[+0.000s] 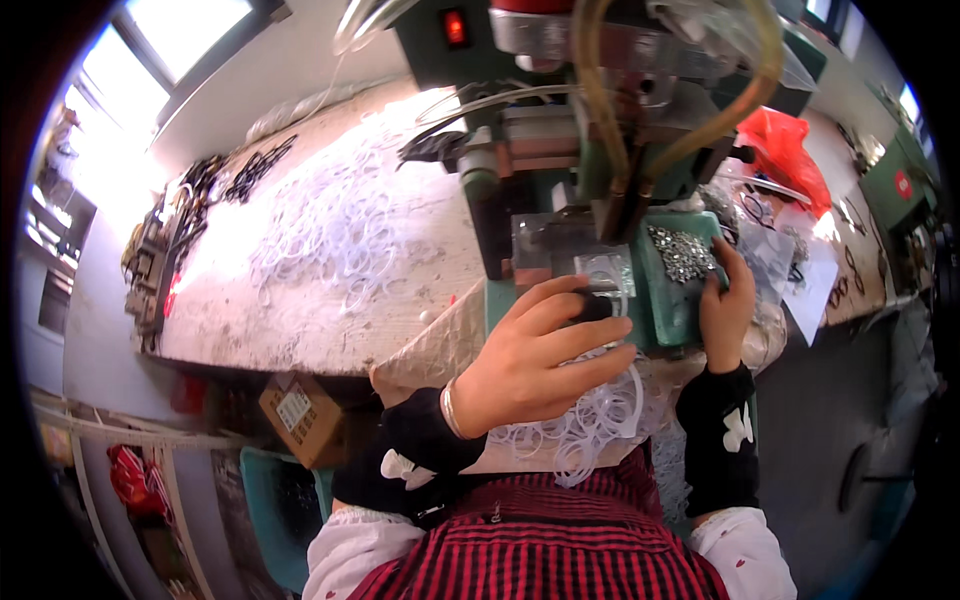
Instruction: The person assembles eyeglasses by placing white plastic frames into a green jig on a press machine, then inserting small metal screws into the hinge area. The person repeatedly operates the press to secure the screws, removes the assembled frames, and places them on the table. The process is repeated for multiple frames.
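Observation:
My left hand [545,360] reaches over the machine's work plate with bent fingers. A translucent white plastic loop [638,400] runs by its fingertips and seems held there; a dark spot sits by the fingers. My right hand [730,308] curls over the right side of a green tray [665,322], its thumb and index finger near small shiny metal parts [682,254]. Whatever is between those fingers is too small to make out. In front of me stands the green bench machine [485,215], with a clear guard [535,245] at its plate and hoses above.
More white loops pile up in my lap area [590,430] and across the left tabletop [335,220]. To the right lie a red plastic bag [785,155] and dark frames [850,270]. Below the table's edge are a cardboard box [300,418] and a teal bin [265,500].

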Demonstrator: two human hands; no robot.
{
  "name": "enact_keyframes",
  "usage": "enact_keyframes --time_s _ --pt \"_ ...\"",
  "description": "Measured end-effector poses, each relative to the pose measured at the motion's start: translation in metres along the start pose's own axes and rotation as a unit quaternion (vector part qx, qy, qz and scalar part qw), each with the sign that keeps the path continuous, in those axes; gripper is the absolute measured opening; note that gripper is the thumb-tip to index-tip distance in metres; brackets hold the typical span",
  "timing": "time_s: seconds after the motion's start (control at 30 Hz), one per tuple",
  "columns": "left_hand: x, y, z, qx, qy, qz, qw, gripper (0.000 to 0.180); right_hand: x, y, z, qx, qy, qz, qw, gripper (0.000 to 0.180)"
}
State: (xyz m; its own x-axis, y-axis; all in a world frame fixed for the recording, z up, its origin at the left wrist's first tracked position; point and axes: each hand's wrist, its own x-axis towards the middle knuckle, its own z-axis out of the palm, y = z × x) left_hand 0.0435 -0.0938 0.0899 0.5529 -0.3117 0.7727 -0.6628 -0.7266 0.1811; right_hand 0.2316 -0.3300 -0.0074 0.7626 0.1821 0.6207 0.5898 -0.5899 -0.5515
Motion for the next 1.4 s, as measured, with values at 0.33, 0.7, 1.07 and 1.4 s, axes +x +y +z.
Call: enact_keyframes --time_s 0.33,0.7,1.07,1.4 --pt "-0.030 0.026 0.009 -0.027 0.036 -0.108 0.993 0.045 0.014 -0.004 0.039 -0.136 -0.116 -0.058 0.982 0.038" --pt "-0.084 -0.097 0.006 0.045 0.122 -0.487 0.864 0.105 0.022 -0.032 0.026 -0.001 -0.063 -0.072 0.995 0.009" --pt "-0.116 -0.098 0.007 0.122 -0.046 -0.438 0.889 0.063 0.013 -0.028 0.017 -0.138 -0.105 -0.089 0.981 0.013" --pt "-0.131 -0.120 -0.003 0.062 0.014 -0.415 0.908 0.053 0.008 -0.031 0.016 0.006 -0.043 0.001 0.999 0.010"
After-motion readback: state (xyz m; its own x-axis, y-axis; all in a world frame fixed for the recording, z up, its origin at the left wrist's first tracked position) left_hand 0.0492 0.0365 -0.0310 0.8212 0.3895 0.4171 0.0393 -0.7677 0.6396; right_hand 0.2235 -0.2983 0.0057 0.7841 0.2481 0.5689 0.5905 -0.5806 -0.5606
